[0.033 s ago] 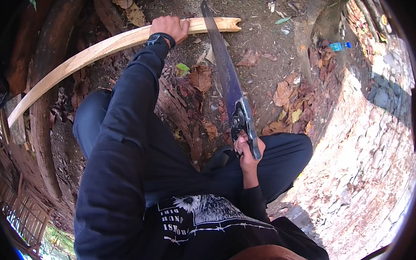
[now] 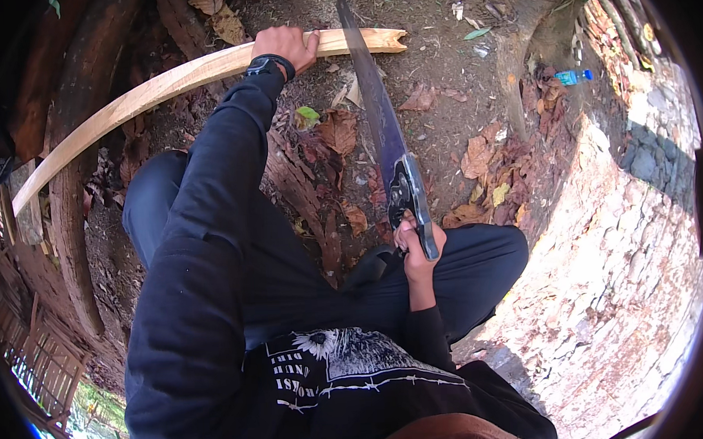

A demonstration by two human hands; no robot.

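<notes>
A long pale wooden plank (image 2: 150, 95), bent-looking through the fisheye, runs from the far left to a notched, splintered end near the top middle. My left hand (image 2: 285, 50) is closed over it a short way from that end, a watch on the wrist. A handsaw (image 2: 382, 112) lies across the plank just right of the left hand, its blade pointing away from me. Around the saw's dark handle my right hand (image 2: 422, 244) is wrapped, above my right leg. Whether the teeth have cut into the wood I cannot tell.
Dry brown leaves (image 2: 478, 157) and bark pieces are scattered over the soil. Dark logs (image 2: 73, 224) lie at the left under the plank. A blue plastic bottle (image 2: 573, 77) rests at the right, near sunlit ground (image 2: 605, 287). A slatted bamboo structure (image 2: 39, 351) stands at lower left.
The saw and my right hand have moved slightly away from me, along the blade's direction. My left hand and the plank stay practically in place.
</notes>
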